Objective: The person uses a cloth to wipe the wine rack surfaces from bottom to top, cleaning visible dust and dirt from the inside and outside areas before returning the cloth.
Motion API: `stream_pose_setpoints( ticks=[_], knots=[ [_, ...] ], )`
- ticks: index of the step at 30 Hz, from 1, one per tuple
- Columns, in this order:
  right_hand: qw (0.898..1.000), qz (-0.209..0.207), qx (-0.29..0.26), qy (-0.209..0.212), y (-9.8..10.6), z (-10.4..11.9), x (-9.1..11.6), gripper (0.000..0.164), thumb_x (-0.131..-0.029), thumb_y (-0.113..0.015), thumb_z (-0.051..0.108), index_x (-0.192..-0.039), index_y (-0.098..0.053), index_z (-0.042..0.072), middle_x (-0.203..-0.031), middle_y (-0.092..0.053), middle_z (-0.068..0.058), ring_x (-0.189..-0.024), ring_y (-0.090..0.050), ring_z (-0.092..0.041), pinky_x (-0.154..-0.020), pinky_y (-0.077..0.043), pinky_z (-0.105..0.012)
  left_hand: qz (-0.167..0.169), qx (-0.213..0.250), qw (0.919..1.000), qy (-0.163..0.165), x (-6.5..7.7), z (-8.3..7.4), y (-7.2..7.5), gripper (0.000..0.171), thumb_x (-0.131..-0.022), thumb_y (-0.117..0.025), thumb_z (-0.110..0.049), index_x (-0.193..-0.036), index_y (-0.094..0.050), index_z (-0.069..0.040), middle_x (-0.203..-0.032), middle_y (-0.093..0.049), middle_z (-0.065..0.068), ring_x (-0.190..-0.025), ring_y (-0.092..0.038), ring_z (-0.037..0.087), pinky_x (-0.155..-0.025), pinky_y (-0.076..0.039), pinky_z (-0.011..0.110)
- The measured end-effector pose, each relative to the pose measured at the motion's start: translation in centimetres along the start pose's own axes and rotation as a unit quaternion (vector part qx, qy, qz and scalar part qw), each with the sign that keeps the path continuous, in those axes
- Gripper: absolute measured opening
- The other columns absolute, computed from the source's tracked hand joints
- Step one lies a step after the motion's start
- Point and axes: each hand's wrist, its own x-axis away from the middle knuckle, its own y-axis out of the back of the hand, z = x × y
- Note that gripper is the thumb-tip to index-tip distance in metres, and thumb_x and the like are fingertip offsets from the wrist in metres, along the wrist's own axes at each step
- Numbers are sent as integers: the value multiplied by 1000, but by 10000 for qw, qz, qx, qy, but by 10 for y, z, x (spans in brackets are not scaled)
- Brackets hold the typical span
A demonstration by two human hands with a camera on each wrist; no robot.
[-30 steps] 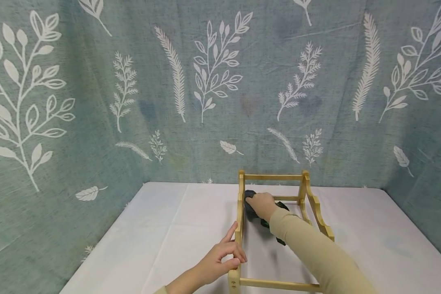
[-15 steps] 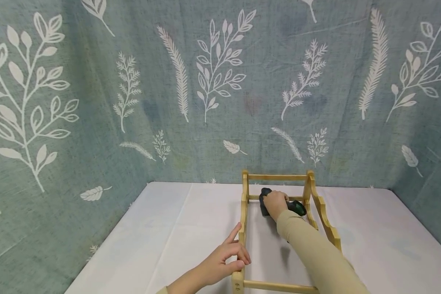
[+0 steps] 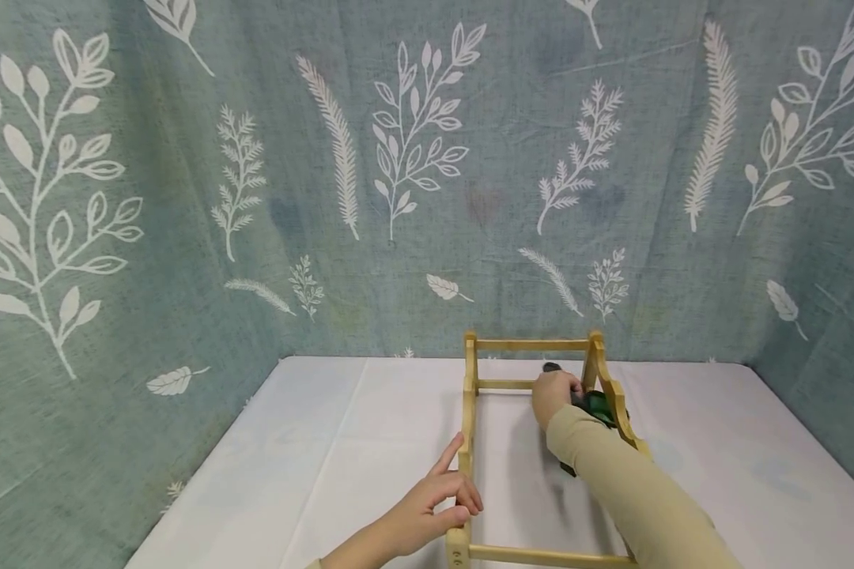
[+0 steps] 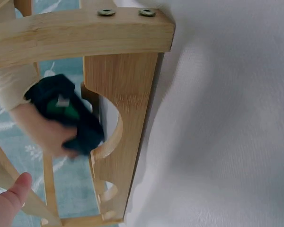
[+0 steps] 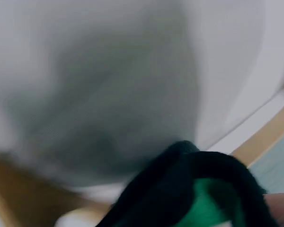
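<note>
A light wooden rack (image 3: 467,411) with scalloped side boards stands on the white-covered table. My left hand (image 3: 437,498) holds its near left side, index finger stretched along the board and the other fingers bent over it. Inside the rack, toward the far right side, my right hand (image 3: 555,397) grips a dark, soft-looking, shoe-like thing (image 3: 599,407) with a green lining. In the left wrist view the shoe-like thing (image 4: 92,127) shows a white label inside, and the fingers wrap its edge. Its padded rim (image 5: 180,158) fills the bottom of the right wrist view.
The rack's near crossbar (image 3: 551,555) runs low across the front, with two far crossbars (image 3: 530,344) at the back. White tabletop (image 3: 356,458) spreads on both sides of the rack. A green leaf-patterned curtain (image 3: 398,261) hangs around the table.
My right hand has carried the dark shoe-like thing from the rack's left side across to its right side. The left hand has stayed at the near left board.
</note>
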Motion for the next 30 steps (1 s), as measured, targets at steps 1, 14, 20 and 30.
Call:
stream_pose_setpoints(
  ticks=[1, 14, 20, 30],
  knots=[
    [9995, -246, -142, 138, 5, 6, 1, 11, -86, -58, 10, -89, -67, 4, -71, -61, -12, -55, -53, -22, -47, -45, -33, -20, 6, 10000, -7, 0, 0, 0, 21, -97, -44, -23, -82, -54, -12, -91, -64, -2, -140, -6, 35, -114, -4, 40],
    [9898, -1164, -171, 798, 3, 27, -2, 45, -89, -59, 16, -130, -51, 31, -80, -59, -13, -54, -47, -19, -43, -41, -29, -127, -114, 9993, -342, -2, 4, 0, 23, -98, -42, -23, -82, -55, -12, -87, -65, 2, -139, -17, 26, -114, 1, 32],
    [9972, -587, -450, -147, -9, 4, -5, 19, -87, -59, 10, -104, -67, 8, -75, -62, -19, -55, -50, -25, -46, -44, -34, -166, -64, 9998, -125, 1, 2, -1, 20, -97, -44, -20, -82, -54, -13, -89, -65, 0, -140, -10, 33, -114, -2, 36],
    [9943, -116, -838, -652, -16, -12, -3, 23, -89, -51, 12, -82, -64, -6, -64, -55, -22, -51, -48, -26, -46, -42, -33, -178, -92, 9996, -209, 3, 1, -2, 18, -97, -45, -18, -82, -54, -11, -89, -65, 1, -139, -9, 36, -114, -2, 35]
  ],
)
